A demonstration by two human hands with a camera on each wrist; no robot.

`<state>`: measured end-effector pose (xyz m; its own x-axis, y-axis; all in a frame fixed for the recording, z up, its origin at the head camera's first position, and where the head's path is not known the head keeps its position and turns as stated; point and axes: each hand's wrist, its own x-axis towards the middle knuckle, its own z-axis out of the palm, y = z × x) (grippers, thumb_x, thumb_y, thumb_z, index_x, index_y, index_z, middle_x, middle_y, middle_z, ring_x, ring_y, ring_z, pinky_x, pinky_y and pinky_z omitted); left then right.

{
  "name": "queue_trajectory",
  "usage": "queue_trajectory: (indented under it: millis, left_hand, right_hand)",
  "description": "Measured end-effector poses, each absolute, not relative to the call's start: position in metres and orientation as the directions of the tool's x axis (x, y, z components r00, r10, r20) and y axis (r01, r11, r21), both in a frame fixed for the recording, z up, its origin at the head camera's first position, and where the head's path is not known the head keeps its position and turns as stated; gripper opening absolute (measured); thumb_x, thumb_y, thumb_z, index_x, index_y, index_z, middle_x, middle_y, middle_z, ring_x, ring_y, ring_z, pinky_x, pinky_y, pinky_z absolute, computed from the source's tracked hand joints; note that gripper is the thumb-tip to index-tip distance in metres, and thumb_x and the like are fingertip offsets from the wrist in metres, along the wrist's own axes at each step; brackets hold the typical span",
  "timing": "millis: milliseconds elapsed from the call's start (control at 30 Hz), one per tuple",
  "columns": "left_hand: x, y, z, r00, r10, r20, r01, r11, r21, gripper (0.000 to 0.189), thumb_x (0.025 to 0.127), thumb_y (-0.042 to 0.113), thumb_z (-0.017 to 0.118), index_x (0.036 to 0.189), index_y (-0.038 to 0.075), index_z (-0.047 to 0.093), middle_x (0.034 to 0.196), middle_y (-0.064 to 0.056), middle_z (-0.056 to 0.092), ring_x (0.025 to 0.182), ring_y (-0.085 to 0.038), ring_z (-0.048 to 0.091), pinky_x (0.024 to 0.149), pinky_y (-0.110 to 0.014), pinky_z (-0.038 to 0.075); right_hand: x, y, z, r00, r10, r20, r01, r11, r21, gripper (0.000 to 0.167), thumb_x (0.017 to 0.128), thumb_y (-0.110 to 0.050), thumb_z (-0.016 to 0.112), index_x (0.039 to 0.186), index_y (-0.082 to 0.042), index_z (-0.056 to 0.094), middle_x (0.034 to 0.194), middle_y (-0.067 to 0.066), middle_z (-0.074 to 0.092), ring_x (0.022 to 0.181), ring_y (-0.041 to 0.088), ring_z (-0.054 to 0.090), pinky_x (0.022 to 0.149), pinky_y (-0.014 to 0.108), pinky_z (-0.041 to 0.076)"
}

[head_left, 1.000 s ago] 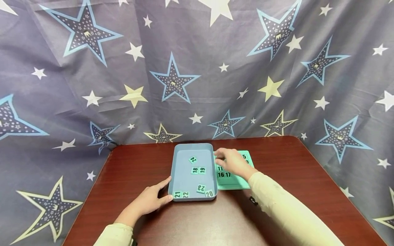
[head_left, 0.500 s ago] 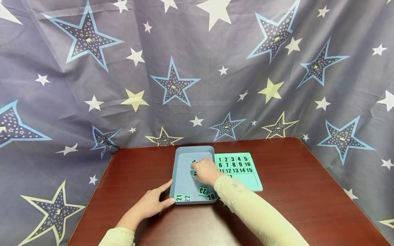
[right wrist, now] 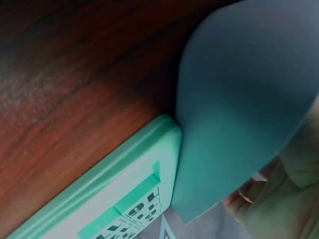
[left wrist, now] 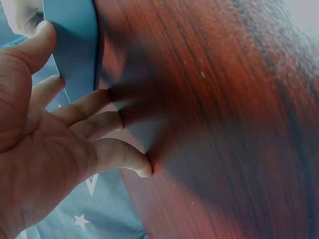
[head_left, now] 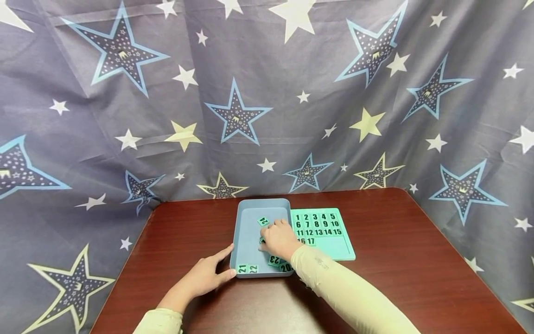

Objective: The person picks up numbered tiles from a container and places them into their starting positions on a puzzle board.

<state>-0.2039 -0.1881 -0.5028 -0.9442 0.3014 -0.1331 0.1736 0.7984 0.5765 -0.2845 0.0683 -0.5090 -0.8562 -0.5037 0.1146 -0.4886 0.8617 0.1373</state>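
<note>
At lower centre, a blue tray (head_left: 249,239) holds numbered tiles (head_left: 242,268); the left hand (head_left: 205,277) touches it, fingers spread; whether the right hand (head_left: 280,237) pinches a tile, I cannot tell.

Tray (head_left: 247,246) on table (head_left: 196,227); board (head_left: 333,249) alongside

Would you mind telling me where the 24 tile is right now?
In the head view, the 24 tile lies inside the blue tray, toward its far end, just beyond the right hand.
</note>
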Motion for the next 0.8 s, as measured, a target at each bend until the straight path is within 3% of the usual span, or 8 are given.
queue_trajectory:
  millis: [100, 200, 333, 467, 667, 800]
  left_hand:
    - [-0.204, -0.188, -0.502, -0.945, 0.301, -0.126, 0.18, 0.802, 0.569, 0.078, 0.097, 0.044, 0.079, 0.165, 0.025, 0.045, 0.152, -0.014, 0.063, 0.091, -0.014, 0.066, 0.107, -0.053, 0.052]
    - [-0.203, -0.188, -0.501, -0.945, 0.301, -0.126, 0.179, 0.801, 0.572, 0.078, 0.097, 0.044, 0.079, 0.165, 0.024, 0.044, 0.151, -0.015, 0.064, 0.084, -0.014, 0.068, 0.106, -0.053, 0.052]
    - [-0.202, -0.188, -0.501, -0.942, 0.308, -0.136, 0.173, 0.79, 0.587, 0.077, 0.099, 0.042, 0.077, 0.166, 0.024, 0.043, 0.144, -0.015, 0.066, 0.056, -0.012, 0.06, 0.1, -0.048, 0.051]
    - [-0.203, -0.188, -0.501, -0.938, 0.321, -0.133, 0.186, 0.786, 0.59, 0.077, 0.099, 0.042, 0.077, 0.166, 0.024, 0.043, 0.145, -0.015, 0.066, 0.057, -0.011, 0.059, 0.101, -0.048, 0.051]
    - [-0.203, -0.187, -0.501, -0.941, 0.305, -0.144, 0.166, 0.79, 0.59, 0.078, 0.099, 0.042, 0.077, 0.166, 0.025, 0.043, 0.138, -0.013, 0.069, 0.054, -0.013, 0.06, 0.1, -0.048, 0.05]
    - [-0.203, -0.187, -0.5, -0.944, 0.3, -0.138, 0.168, 0.797, 0.58, 0.078, 0.098, 0.043, 0.078, 0.166, 0.024, 0.043, 0.142, -0.015, 0.067, 0.058, -0.012, 0.059, 0.103, -0.05, 0.051]
  right_hand:
    - [-0.284, 0.072, -0.507, -0.867, -0.492, 0.082, -0.485, 0.87, 0.092, 0.043, 0.093, -0.059, 0.077, 0.109, -0.02, 0.075, 0.112, 0.003, 0.079, 0.106, 0.027, 0.068, 0.095, 0.042, 0.052]
    - [-0.284, 0.079, -0.501, -0.858, -0.51, 0.058, -0.51, 0.86, 0.016, 0.044, 0.091, -0.049, 0.084, 0.123, -0.02, 0.076, 0.122, 0.001, 0.078, 0.113, 0.028, 0.069, 0.1, 0.046, 0.054]
    - [-0.285, 0.085, -0.498, -0.83, -0.554, 0.071, -0.558, 0.826, -0.077, 0.043, 0.088, -0.029, 0.089, 0.128, -0.02, 0.077, 0.126, -0.003, 0.079, 0.116, 0.028, 0.07, 0.102, 0.048, 0.054]
    - [-0.287, 0.089, -0.501, -0.817, -0.568, 0.105, -0.577, 0.811, -0.102, 0.039, 0.086, -0.021, 0.088, 0.124, -0.018, 0.079, 0.121, -0.003, 0.08, 0.111, 0.027, 0.071, 0.096, 0.046, 0.055]
    - [-0.288, 0.09, -0.505, -0.822, -0.556, 0.123, -0.568, 0.817, -0.099, 0.041, 0.087, -0.028, 0.088, 0.126, -0.017, 0.078, 0.121, 0.0, 0.081, 0.111, 0.028, 0.072, 0.097, 0.046, 0.056]
    - [-0.288, 0.091, -0.508, -0.825, -0.543, 0.157, -0.561, 0.821, -0.104, 0.042, 0.087, -0.029, 0.088, 0.125, -0.016, 0.077, 0.115, 0.002, 0.082, 0.105, 0.028, 0.073, 0.094, 0.046, 0.057]
